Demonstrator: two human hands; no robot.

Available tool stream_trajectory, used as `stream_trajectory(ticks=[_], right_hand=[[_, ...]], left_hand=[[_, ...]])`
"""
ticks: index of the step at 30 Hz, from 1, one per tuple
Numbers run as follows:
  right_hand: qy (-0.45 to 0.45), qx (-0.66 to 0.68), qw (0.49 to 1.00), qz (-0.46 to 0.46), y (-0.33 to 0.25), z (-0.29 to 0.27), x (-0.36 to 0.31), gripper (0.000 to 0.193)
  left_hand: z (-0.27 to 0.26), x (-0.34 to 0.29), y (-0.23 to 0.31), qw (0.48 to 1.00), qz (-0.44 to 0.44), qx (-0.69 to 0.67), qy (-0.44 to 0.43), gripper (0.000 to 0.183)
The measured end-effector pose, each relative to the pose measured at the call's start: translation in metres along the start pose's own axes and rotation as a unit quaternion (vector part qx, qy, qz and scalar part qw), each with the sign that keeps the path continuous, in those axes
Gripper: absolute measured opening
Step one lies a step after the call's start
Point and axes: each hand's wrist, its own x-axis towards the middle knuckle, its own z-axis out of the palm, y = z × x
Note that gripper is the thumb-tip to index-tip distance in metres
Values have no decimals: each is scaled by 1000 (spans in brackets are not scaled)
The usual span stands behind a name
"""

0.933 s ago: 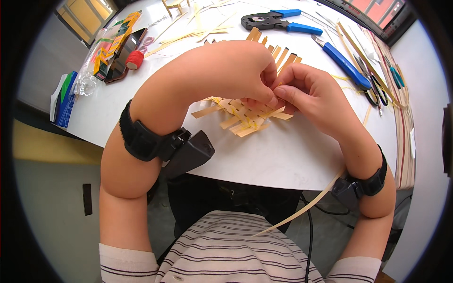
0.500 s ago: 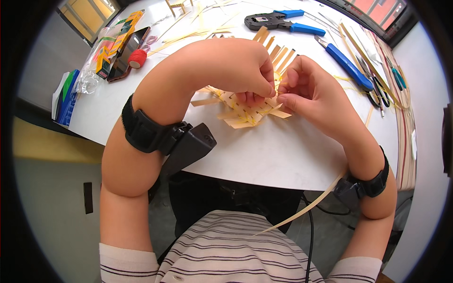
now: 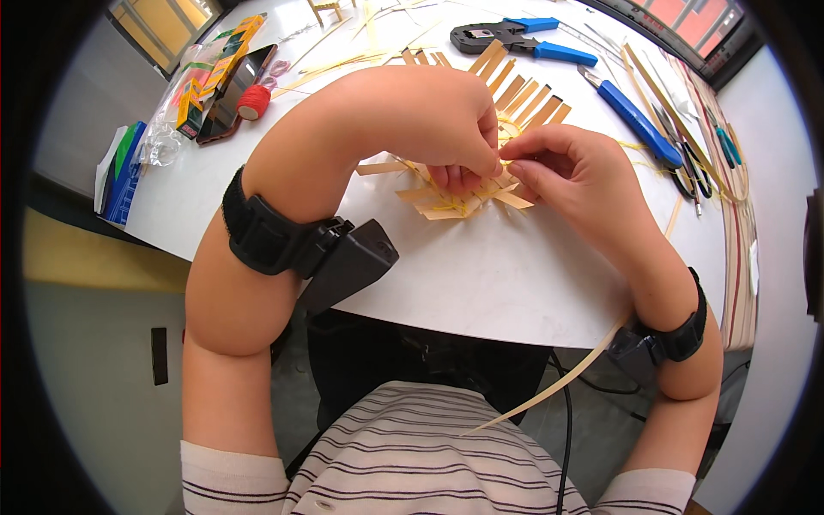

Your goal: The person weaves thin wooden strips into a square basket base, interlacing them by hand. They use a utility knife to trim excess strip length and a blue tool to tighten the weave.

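Note:
A small woven piece of pale bamboo-like strips [image 3: 463,206], laced with yellow strands, lies on the table under my hands. Its loose strip ends fan out at the far side, and shorter ends stick out on the left and near sides. My left hand [image 3: 459,124] bends over it with fingers curled and thumb and forefinger pinched at its right part. Opposite, my right hand [image 3: 571,167] has thumb and forefinger closing at the same spot, fingertips almost touching the left ones. What lies between the fingertips is too small to make out. My left hand hides much of the weave.
Blue-handled crimping pliers [image 3: 524,40] and a blue utility knife [image 3: 635,120] lie beyond, with scissors [image 3: 684,172] at right. At left are a red thread spool [image 3: 254,102], a phone [image 3: 238,93] and small yellow boxes [image 3: 232,56]. A long pale strip [image 3: 558,382] hangs by my right forearm.
My right hand's fingers have come closer together and nearer to the left fingertips. The woven piece has turned or tilted slightly, so more of its far strip ends show.

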Motion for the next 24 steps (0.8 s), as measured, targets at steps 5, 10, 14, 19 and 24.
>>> stream_trajectory(ticks=[5, 10, 14, 19, 24], right_hand=[[-7, -17, 1000, 9, 0, -1, 1, 19], [-6, -5, 1000, 21, -3, -1, 1, 19], [-14, -13, 1000, 21, -5, -2, -1, 18], [-16, -34, 999, 7, -4, -2, -1, 16], [-39, -43, 998, 6, -4, -5, -2, 14]], left_hand=[[2, 2, -1, 1000, 1, 1, 1, 24], [3, 3, -1, 1000, 9, 1, 3, 23], [3, 2, 0, 1000, 4, 4, 2, 22], [2, 3, -1, 1000, 5, -3, -3, 20], [4, 3, -2, 1000, 15, -4, 8, 19]])
